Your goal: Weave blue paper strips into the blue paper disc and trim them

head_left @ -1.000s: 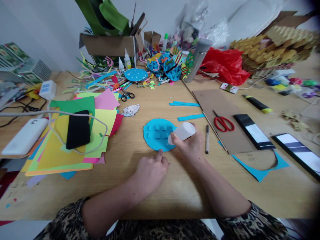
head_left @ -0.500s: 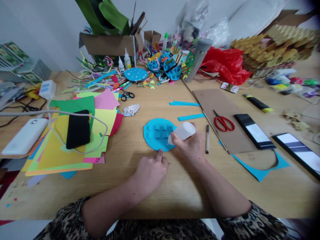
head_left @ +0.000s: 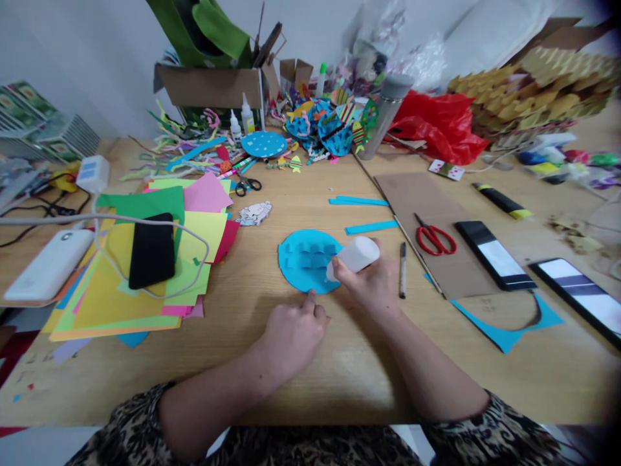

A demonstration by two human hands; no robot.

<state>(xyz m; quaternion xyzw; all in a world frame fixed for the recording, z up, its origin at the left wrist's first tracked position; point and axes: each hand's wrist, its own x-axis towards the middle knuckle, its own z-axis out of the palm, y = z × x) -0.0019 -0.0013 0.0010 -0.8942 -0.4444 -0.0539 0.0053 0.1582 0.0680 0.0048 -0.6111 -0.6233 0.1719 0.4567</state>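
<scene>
We have a round blue paper [head_left: 313,259] near the middle of the wooden table [head_left: 349,388], with small blue flaps in rows on it. Our right hand [head_left: 369,279] is closed around a white bottle [head_left: 359,252], tipped over so its nose points down at the right side of the paper; we cannot tell if it touches. Our left hand [head_left: 295,333] has its pointing finger out at the round paper's near rim, with the other fingers curled, and we cannot tell if anything is under them. Just right of our right hand lies a pen [head_left: 402,272]. A bit toward the table's far edge are blue strips [head_left: 371,228]. Toward the right edge, red scissors [head_left: 439,243] lie on brown cardboard [head_left: 412,194]. Toward the left edge, a black phone [head_left: 152,259] rests on a pile of bright paper [head_left: 101,291]. Along the far edge we see a brown box [head_left: 211,87] and a red bag [head_left: 436,126].
</scene>
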